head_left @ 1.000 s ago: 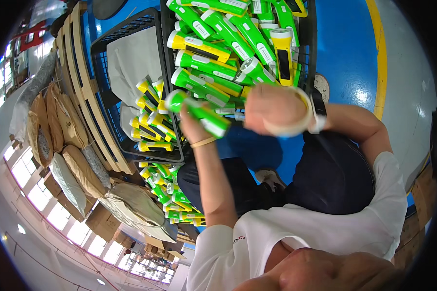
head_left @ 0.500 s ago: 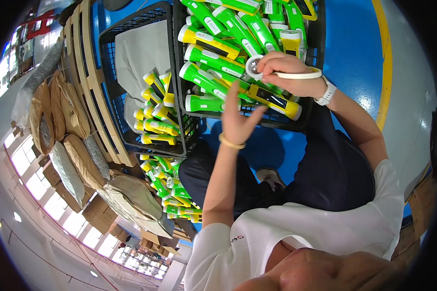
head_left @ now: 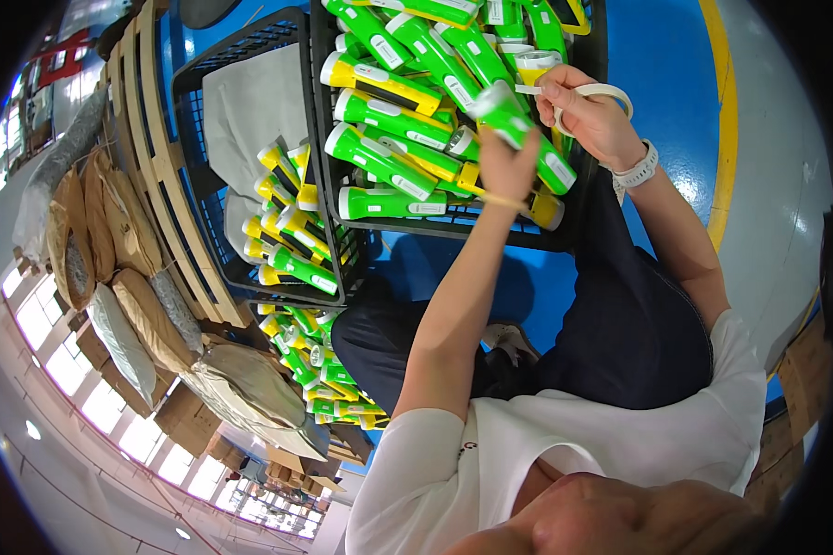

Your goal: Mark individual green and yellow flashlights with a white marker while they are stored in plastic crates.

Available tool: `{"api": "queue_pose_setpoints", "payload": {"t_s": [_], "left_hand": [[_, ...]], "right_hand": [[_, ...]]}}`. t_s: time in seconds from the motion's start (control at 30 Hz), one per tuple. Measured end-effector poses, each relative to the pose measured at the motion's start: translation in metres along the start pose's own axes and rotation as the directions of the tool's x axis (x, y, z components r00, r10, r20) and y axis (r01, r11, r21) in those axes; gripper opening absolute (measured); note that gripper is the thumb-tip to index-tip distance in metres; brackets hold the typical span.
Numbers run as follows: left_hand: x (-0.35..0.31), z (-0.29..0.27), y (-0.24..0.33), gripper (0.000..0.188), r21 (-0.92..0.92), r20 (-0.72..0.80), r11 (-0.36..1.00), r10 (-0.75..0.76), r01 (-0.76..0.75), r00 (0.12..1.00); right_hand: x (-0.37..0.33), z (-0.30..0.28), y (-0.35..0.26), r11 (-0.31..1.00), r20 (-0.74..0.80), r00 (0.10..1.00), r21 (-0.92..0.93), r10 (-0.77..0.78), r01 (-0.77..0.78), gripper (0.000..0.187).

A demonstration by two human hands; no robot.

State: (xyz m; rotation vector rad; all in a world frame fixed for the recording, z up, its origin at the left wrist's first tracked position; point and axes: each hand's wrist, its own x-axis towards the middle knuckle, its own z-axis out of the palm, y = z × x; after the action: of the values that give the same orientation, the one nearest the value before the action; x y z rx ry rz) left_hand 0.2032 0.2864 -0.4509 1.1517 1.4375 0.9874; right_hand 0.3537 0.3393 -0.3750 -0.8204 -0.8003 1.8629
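Observation:
A green flashlight [head_left: 502, 109] with a pale head, smeared by motion, is in my left hand [head_left: 511, 171], whose fingers look wrapped around its body. My right hand [head_left: 597, 116] holds a roll of white tape [head_left: 627, 98], the ring hanging around its fingers. Between thumb and forefinger it pinches a short free strip of tape [head_left: 528, 90]. Both hands are over a black crate [head_left: 435, 228] heaped with green and yellow flashlights. Beneath the left wrist lies a yellow flashlight [head_left: 548, 211], partly covered by the hand.
To the left, a second black crate [head_left: 180, 92] holds a grey sheet [head_left: 250, 102] and several flashlights. More flashlights [head_left: 319, 356] lie beside my knee. A wooden pallet [head_left: 171, 139] and filled brown sacks [head_left: 148, 296] stand farther left. Yellow line [head_left: 727, 120] marks the floor at right.
My left hand, open before, has moved right and closed on a green flashlight. My right hand has moved up and right with the tape, away from a round white-rimmed flashlight head.

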Motion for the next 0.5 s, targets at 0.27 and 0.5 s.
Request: {"api": "queue_pose_setpoints", "payload": {"t_s": [0.27,0.5], "left_hand": [[-0.028,-0.073,0.102,0.049,-0.431,0.274,0.846,-0.209,0.314,0.939],[-0.047,-0.069,0.085,0.082,-0.6,0.243,0.777,-0.047,0.188,0.969]], "right_hand": [[-0.024,0.028,-0.015,0.986,0.207,0.973,-0.15,0.107,-0.077,0.011],[-0.022,0.051,-0.011,0.959,0.284,0.935,-0.246,0.213,-0.143,0.012]]}}
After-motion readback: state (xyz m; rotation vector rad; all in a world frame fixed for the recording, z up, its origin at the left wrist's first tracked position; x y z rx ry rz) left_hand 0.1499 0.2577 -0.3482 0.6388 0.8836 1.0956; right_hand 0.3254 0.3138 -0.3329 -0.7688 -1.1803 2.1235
